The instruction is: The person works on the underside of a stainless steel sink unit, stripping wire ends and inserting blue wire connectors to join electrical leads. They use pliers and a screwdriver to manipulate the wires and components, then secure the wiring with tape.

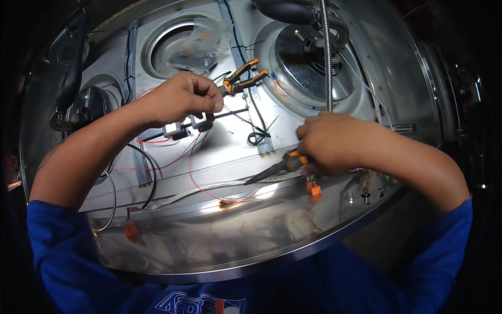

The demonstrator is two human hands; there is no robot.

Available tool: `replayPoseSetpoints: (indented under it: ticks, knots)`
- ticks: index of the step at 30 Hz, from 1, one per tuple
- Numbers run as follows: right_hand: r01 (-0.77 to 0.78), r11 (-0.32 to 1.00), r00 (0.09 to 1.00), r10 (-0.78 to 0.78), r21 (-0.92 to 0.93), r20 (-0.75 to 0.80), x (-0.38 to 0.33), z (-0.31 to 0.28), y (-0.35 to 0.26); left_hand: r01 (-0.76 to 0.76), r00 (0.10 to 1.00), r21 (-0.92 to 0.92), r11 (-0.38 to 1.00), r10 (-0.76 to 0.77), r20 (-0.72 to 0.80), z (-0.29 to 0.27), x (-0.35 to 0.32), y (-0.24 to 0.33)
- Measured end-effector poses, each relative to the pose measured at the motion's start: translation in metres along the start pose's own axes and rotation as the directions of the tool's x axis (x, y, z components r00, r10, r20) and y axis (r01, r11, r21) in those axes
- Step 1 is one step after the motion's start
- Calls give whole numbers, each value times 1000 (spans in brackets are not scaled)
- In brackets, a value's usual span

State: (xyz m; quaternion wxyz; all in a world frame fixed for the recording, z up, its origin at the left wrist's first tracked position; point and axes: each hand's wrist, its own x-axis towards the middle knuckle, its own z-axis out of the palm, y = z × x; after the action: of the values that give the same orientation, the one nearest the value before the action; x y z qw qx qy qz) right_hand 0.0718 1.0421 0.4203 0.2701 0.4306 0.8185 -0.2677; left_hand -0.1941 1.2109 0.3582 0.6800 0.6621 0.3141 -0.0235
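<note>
My left hand point(191, 97) is closed in a pinch above two small black boxes; what its fingertips hold, if anything, is too small to make out. Just below it sits one black box point(201, 122), with another black box point(172, 130) beside it; thin red wires point(191, 170) run from them. My right hand point(334, 144) grips long-nose pliers point(272, 170) with orange-and-black handles, their dark jaws pointing left over a pale sleeved cable point(209, 187). Beyond my left hand, a second pair of orange-handled pliers point(246, 77) lies on the metal panel.
A clear plastic bag point(201, 47) lies over a round opening point(157, 49). A dark round burner part point(308, 68) stands at the back right beside a ribbed metal hose point(328, 57). Orange connectors point(313, 187) hang near the panel's front edge. A black cable point(257, 137) is coiled mid-panel.
</note>
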Motion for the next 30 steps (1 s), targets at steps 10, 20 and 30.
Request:
replayPoseSetpoints:
  ticks: [10,20,30]
  knots:
    - [27,954,998,-41,299,42,83,-4,-23,-165,986,-234,958,154,-65,-3,31,-38]
    - [44,424,914,348,905,-208,67,-2,-13,-269,952,-384,883,303,29,34,17,-48]
    - [126,170,925,336,977,-178,72,5,7,-227,974,-268,936,224,-43,44,18,-49]
